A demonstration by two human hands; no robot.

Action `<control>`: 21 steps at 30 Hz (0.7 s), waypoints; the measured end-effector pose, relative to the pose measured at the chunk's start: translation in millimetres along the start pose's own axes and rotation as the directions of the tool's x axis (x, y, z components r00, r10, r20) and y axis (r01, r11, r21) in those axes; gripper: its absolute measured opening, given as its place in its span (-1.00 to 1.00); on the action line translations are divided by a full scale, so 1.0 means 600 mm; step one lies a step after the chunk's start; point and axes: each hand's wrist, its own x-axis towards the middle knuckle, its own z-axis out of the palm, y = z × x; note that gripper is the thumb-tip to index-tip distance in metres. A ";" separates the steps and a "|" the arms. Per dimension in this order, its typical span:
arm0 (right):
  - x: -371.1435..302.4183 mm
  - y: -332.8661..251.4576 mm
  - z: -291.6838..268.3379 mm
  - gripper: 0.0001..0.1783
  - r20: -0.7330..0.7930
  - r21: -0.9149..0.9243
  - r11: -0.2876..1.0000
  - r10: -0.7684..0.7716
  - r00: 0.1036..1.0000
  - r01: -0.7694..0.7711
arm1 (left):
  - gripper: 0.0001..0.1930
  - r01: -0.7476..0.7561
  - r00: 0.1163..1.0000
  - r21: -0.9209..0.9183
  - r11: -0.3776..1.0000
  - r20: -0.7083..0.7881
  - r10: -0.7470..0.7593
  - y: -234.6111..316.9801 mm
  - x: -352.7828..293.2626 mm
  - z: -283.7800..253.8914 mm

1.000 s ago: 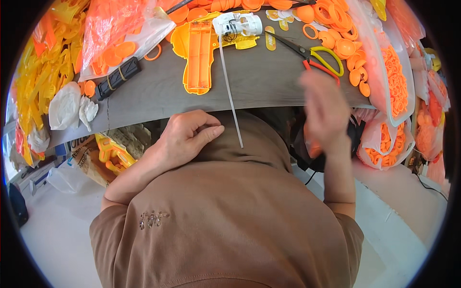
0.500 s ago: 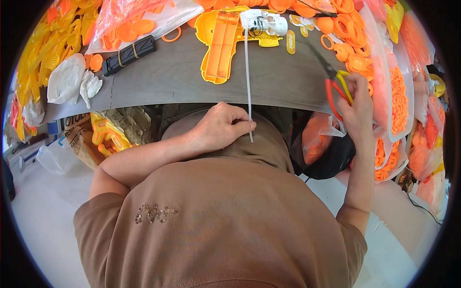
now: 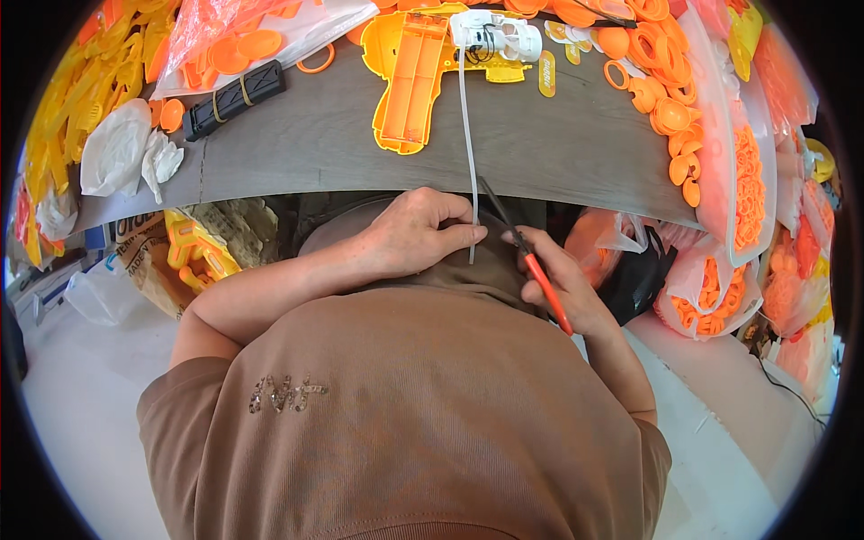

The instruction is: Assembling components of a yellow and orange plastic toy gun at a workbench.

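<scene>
My left hand (image 3: 419,232) pinches a thin translucent tube (image 3: 467,126) near its free lower end, between thumb and forefinger. Upward, the tube runs over the table edge to a white mechanism (image 3: 499,38) with dark wires. That mechanism rests on a yellow toy-gun half shell (image 3: 387,54) with an orange compartment in its grip. My right hand (image 3: 565,279) is wrapped round red-handled scissors (image 3: 549,292), seen almost edge-on. Their dark blades point up and left, close to the tube, just right of my left fingers. Whether the blades touch it, I cannot tell.
On the grey table (image 3: 306,144) lie a black bar with bands (image 3: 234,101), crumpled white plastic (image 3: 117,148) and a small yellow label (image 3: 547,74). Orange rings and caps (image 3: 670,112) line the right. Yellow parts (image 3: 90,99) are heaped at left; a bin of orange pieces (image 3: 747,193) stands far right.
My right hand has brought the scissors down and left from over the table's right side to beside the tube, turning them edge-on. My left hand keeps its pinch on the tube.
</scene>
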 end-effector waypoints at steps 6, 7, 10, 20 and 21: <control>0.020 -0.009 0.007 -0.12 0.001 -0.056 0.998 -0.036 0.999 0.036 | -0.76 -0.085 0.996 -0.032 0.996 -0.035 0.083 -0.012 0.001 0.005; 0.021 -0.010 0.006 -0.14 -0.001 -0.037 0.999 -0.026 1.000 0.026 | -0.76 -0.084 0.996 -0.032 0.996 -0.038 0.083 -0.013 0.001 0.005; 0.022 -0.015 0.004 -0.20 0.020 -0.040 0.999 0.024 1.000 -0.023 | -0.77 -0.066 0.998 -0.038 0.997 0.022 0.066 -0.013 0.000 0.003; 0.027 -0.025 0.000 -0.36 0.029 0.001 0.998 0.070 0.997 -0.070 | -0.80 -0.058 0.998 -0.052 0.997 0.014 0.059 -0.020 -0.002 0.002; 0.025 -0.034 -0.003 -0.44 0.013 -0.021 0.994 0.104 0.994 -0.104 | -0.80 -0.080 0.997 -0.092 0.993 -0.002 0.080 -0.022 -0.004 0.005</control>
